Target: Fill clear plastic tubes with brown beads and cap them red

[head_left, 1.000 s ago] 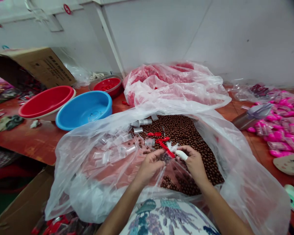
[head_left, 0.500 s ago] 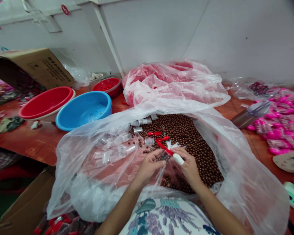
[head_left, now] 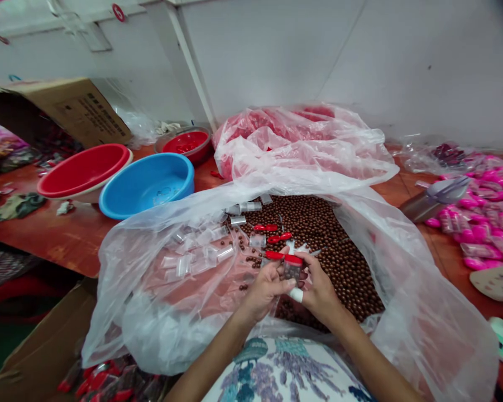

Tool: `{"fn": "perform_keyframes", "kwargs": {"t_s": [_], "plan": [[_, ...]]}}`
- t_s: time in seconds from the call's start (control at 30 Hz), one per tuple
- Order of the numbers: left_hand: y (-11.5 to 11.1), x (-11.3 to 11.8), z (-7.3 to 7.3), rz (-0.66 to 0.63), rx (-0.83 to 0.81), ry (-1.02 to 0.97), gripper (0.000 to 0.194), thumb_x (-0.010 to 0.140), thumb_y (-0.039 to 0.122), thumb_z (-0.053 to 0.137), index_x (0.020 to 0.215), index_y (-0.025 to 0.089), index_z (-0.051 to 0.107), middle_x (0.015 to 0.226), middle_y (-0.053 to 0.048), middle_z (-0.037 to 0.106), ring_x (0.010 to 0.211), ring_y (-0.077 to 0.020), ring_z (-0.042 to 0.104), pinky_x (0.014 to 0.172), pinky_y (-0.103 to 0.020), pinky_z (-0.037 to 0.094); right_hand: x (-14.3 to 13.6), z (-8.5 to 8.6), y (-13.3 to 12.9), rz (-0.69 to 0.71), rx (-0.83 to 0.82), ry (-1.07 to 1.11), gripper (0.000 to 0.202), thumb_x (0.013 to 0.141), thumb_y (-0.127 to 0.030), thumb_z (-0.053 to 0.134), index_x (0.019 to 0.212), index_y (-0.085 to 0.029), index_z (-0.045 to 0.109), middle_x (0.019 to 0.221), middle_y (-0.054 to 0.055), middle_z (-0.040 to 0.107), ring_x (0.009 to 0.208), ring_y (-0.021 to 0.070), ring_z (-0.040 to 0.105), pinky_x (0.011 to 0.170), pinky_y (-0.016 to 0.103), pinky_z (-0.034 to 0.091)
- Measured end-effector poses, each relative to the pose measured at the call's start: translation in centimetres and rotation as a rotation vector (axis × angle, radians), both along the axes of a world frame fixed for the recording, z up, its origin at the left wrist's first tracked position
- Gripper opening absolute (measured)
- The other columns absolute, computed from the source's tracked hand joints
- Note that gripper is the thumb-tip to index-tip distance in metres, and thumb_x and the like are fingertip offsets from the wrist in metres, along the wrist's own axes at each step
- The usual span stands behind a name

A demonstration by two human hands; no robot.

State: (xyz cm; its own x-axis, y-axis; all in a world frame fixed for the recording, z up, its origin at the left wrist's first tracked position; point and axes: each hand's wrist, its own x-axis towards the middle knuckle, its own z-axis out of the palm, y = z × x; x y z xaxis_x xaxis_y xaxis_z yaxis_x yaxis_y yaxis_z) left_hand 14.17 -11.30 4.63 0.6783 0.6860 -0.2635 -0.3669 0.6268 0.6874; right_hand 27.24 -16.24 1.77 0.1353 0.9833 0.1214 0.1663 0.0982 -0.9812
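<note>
Between my two hands is a small clear container with a red cap (head_left: 292,269), held upright over the open bag; something dark shows inside it. My left hand (head_left: 264,291) pinches its left side with thumb and fingers. My right hand (head_left: 321,289) grips it from the right, and a white wrap covers the tip of its thumb. Just beyond the fingers lie red caps (head_left: 278,238) and a white piece (head_left: 292,245). Small brown balls (head_left: 347,268) fill the right part of the plastic bag (head_left: 414,290). Empty clear containers (head_left: 192,262) lie in its left part.
A blue basin (head_left: 148,187) and a red basin (head_left: 84,170) stand at the left, before a cardboard box (head_left: 87,111). Behind is a bag of red pieces (head_left: 284,134). Pink packs (head_left: 489,218) and a scoop (head_left: 439,198) are at right. Red-capped containers (head_left: 113,382) lie below left.
The red cap, tilted between my fingers before, now sits level on top of the clear container. My hands have drawn closer round it. The view has shifted slightly.
</note>
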Motion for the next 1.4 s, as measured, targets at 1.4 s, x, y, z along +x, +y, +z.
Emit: {"fn": "perform_keyframes", "kwargs": {"t_s": [1.4], "plan": [[0.3,1.7,0.4,0.091,-0.324,0.103,0.041,0.079,0.034,0.052,0.116,0.015,0.054,0.059,0.000,0.062,0.045,-0.0120,0.055,0.044,-0.021,0.043,0.9,1.2,-0.4,0.105,0.169,-0.671,0.082,0.070,-0.028,0.066,0.139,-0.023,0.023,0.134,0.012,0.039,0.123,0.0280,0.039,0.100,0.045,0.037]]}}
